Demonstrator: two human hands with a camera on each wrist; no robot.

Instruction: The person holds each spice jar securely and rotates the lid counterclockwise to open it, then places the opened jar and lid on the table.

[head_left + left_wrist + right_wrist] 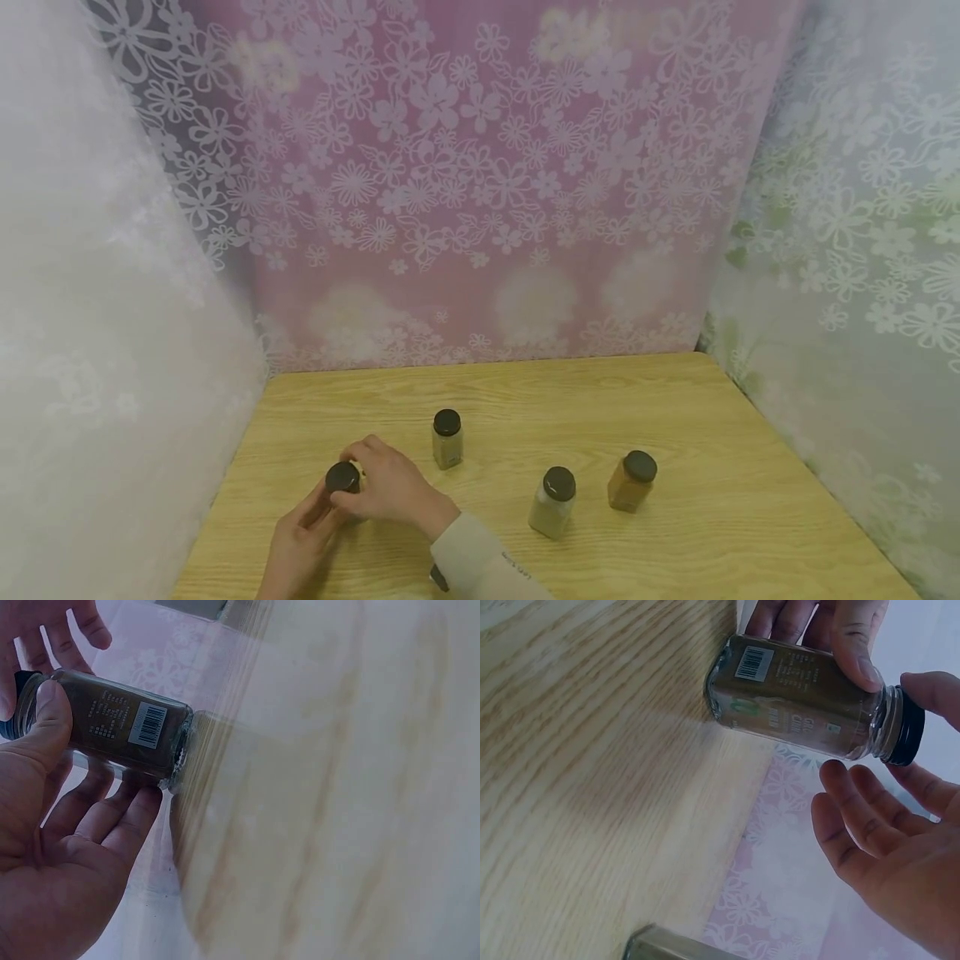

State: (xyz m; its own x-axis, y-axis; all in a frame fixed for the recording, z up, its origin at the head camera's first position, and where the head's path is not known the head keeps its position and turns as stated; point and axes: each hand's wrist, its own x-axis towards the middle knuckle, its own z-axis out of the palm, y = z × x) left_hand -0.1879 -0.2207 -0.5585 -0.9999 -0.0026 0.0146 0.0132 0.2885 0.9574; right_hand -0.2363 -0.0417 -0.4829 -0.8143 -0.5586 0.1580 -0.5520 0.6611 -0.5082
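Observation:
A square glass spice jar [795,697] with dark brown contents, a barcode label and a black screw lid [342,477] stands upright at the table's left side. My left hand [296,542] grips its body, thumb on one face and fingers on the opposite side, as the left wrist view shows. At the top, my right hand [393,487] pinches the lid between thumb and index finger. Its other fingers [855,817] are spread apart beside the jar. The lid still sits on the neck, with glass threads visible just under it.
Behind my right hand is a black-lidded jar [447,450]. To the right stand a jar with pale contents [551,515] and one with orange-brown contents [628,490]. A small dark object [438,577] is partly hidden by my right sleeve. Floral curtains surround the wooden table [585,400].

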